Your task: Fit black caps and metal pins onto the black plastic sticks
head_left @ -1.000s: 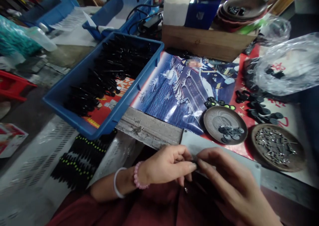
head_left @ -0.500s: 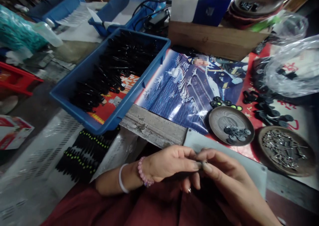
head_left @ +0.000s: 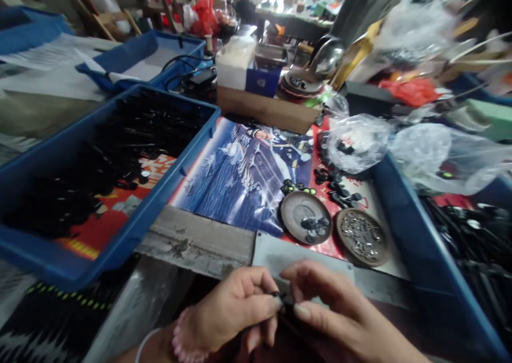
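Note:
In front of my body, at the lower middle of the head view, a small black part [head_left: 285,299] sits between my two hands; its exact kind is hard to make out. My left hand [head_left: 234,312], with a pink bead bracelet at the wrist, pinches it between thumb and fingers. From the other side, the curled fingers and thumb of my right hand [head_left: 340,312] close in on the same part. Just beyond the hands lie a brown dish [head_left: 294,214] with dark discs and a second dish [head_left: 343,240] full of metal rivets or screws.
At left stands a blue tray [head_left: 108,235] of long black pieces, at right another blue bin [head_left: 420,245] of black pieces. A grey plate [head_left: 276,253] lies at the table edge. Black-and-green round parts [head_left: 296,187], a plastic bag [head_left: 356,139] and a cardboard box [head_left: 260,104] stand farther back.
My view has swung up and to the right, so the right-hand bin now shows. My right fingers have spread somewhat, and more of the black part is visible between the hands.

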### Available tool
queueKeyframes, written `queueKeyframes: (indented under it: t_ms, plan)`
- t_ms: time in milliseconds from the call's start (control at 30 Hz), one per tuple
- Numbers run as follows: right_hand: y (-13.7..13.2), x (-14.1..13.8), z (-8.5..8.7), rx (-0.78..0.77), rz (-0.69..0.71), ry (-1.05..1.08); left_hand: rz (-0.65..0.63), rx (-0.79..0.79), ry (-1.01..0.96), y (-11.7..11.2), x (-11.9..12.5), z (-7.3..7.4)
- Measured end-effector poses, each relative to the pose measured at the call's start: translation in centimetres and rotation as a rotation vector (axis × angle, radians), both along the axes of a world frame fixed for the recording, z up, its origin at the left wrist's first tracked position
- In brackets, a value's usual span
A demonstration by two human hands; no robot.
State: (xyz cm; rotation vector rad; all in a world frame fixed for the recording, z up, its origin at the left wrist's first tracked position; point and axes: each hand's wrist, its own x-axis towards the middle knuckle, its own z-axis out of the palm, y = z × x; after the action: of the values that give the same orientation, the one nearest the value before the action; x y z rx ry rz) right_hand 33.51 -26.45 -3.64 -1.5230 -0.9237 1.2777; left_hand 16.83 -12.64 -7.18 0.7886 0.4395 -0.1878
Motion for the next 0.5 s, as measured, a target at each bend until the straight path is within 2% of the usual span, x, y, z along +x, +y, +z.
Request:
queueKeyframes:
  t_ms: [133, 233, 367, 500]
  plan:
    - [-0.7, 4.4, 2.6, -0.004, -0.062, -0.364, -0.014, 0.041, 0.03, 0.3, -0.1, 0.1]
    - [0.2, 8.8, 3.1, 0.014, -0.08, -0.688, -0.012, 0.048, 0.059, 0.3, -0.2, -0.2]
    - [4.2, 14.5, 1.4, -0.058, -0.093, -1.045, -0.033, 0.072, 0.066, 0.2, -0.4, -0.8]
    - [9.9, 17.8, -1.2, -0.24, -0.028, -1.308, -0.026, 0.135, 0.054, 0.3, -1.0, -1.0]
